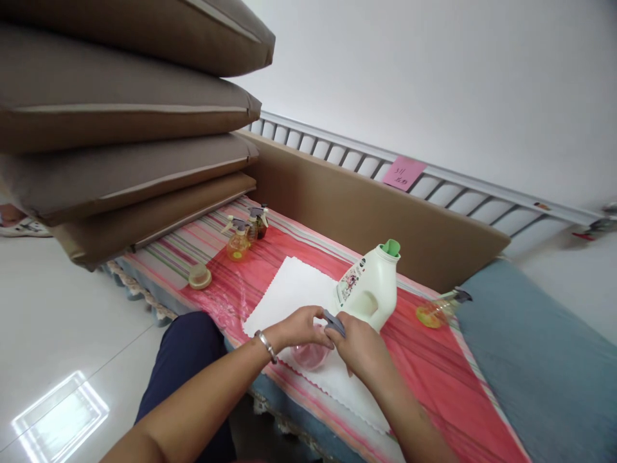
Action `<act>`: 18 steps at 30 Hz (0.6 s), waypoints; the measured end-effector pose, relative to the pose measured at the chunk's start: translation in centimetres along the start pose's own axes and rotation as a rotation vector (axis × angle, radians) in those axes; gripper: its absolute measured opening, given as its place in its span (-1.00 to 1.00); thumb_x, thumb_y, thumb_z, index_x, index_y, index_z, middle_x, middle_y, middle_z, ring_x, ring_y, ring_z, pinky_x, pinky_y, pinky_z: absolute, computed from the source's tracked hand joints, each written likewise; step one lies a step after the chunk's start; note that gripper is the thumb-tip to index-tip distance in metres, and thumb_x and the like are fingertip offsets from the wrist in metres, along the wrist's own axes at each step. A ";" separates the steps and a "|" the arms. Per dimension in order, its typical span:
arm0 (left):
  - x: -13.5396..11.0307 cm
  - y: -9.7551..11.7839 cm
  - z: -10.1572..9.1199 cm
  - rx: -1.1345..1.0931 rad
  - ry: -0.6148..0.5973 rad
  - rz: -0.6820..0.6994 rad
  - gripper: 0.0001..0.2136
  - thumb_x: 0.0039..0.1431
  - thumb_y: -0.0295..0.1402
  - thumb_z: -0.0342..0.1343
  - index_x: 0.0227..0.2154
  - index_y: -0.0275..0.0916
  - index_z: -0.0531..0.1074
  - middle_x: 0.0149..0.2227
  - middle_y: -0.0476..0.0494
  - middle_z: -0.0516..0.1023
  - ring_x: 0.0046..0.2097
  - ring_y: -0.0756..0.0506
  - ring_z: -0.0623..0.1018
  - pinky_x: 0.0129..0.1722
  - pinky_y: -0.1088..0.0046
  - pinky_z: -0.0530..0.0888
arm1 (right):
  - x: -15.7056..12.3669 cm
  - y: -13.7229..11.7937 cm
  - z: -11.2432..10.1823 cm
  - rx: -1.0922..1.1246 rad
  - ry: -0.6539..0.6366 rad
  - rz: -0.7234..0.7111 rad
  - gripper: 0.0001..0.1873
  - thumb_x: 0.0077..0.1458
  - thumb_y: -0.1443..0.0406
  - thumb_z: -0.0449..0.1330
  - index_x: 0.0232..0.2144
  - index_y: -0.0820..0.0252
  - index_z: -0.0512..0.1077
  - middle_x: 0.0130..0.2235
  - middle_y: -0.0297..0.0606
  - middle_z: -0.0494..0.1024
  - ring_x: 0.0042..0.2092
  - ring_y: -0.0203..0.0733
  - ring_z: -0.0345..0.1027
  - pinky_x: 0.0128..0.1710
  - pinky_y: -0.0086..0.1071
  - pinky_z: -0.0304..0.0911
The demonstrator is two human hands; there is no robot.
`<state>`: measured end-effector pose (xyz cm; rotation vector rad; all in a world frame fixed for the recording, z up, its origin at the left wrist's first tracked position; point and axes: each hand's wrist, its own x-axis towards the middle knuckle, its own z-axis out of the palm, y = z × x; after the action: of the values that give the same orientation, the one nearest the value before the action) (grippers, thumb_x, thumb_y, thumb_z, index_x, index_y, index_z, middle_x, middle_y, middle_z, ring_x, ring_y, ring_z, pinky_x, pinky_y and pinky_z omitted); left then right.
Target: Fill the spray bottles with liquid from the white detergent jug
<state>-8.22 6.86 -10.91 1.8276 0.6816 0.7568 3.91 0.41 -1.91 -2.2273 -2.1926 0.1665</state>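
Note:
A round, clear pinkish spray bottle point(309, 357) is between my hands, over a white cloth. Its grey spray head point(334, 323) sits at the top, tilted. My left hand point(303, 326), with a silver bangle at the wrist, is closed around the bottle's upper part. Closed on the grey spray head is my right hand point(361, 344). My fingers partly hide the neck, so I cannot tell whether head and bottle are joined. Just behind my right hand stands a large pale green jug point(380, 283) with a handle, a flower label and a green spout.
The white cloth point(294, 289) lies on a red striped cover point(434, 360). Yellow spray bottles point(237, 245) and a small round container point(199, 276) are at left; another yellow spray bottle point(434, 314) lies at right. Stacked brown cushions point(120, 122) rise at left, before a brown panel point(347, 199).

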 end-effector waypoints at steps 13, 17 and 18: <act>-0.5 1.0 0.8 0.063 0.039 -0.006 -0.85 -0.22 -0.39 0.26 -0.52 -0.29 0.45 -0.52 0.06 0.40 -0.39 -0.03 0.38 -0.32 0.48 0.32 | -0.2 0.0 0.2 0.015 -0.005 0.013 -0.83 0.06 0.22 0.03 -0.41 0.18 0.35 -0.40 -0.12 0.56 -0.34 -0.05 0.44 -0.51 -0.38 -0.06; -0.6 0.9 2.3 0.016 0.090 -0.021 -0.95 -0.11 -0.48 0.09 -0.60 -0.30 0.37 -0.53 0.06 0.31 -0.39 0.01 0.30 -0.34 0.51 0.29 | -0.3 -0.2 0.1 0.021 0.011 0.020 -0.83 0.03 0.24 0.05 -0.37 0.19 0.38 -0.34 -0.08 0.58 -0.29 -0.01 0.46 -0.46 -0.36 0.00; -0.4 0.8 2.1 -0.014 0.038 -0.011 -0.93 -0.11 -0.49 0.08 -0.62 -0.30 0.36 -0.55 0.07 0.29 -0.42 0.03 0.29 -0.37 0.53 0.29 | -0.4 -0.3 0.0 0.025 0.012 0.020 -0.83 0.02 0.24 0.06 -0.37 0.18 0.39 -0.34 -0.09 0.59 -0.29 -0.01 0.47 -0.46 -0.35 0.02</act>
<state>-6.83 5.11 -10.87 1.7994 0.7091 0.7886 3.60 0.04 -1.90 -2.2321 -2.1504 0.1788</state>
